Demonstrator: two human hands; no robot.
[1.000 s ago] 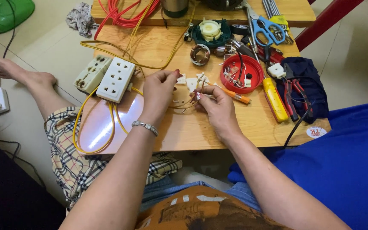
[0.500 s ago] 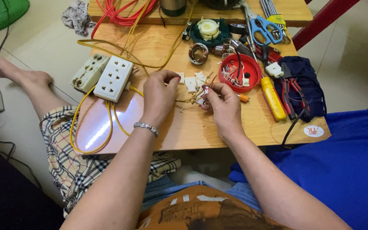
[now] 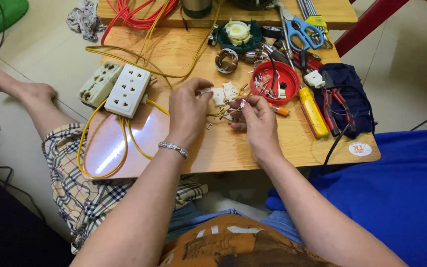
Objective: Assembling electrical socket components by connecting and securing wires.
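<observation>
Both my hands have drawn closer over the wooden table [image 3: 184, 54]. Beside the white socket block [image 3: 127, 90], my left hand [image 3: 188, 111] pinches a small white plug piece [image 3: 218, 95]; my right hand [image 3: 258, 121] grips thin brass wires [image 3: 221, 113].

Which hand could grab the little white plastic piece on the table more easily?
Probably the left hand. Its fingers already touch the white plastic piece. The right hand is busy pinching a small metal part beside thin wires.
</observation>
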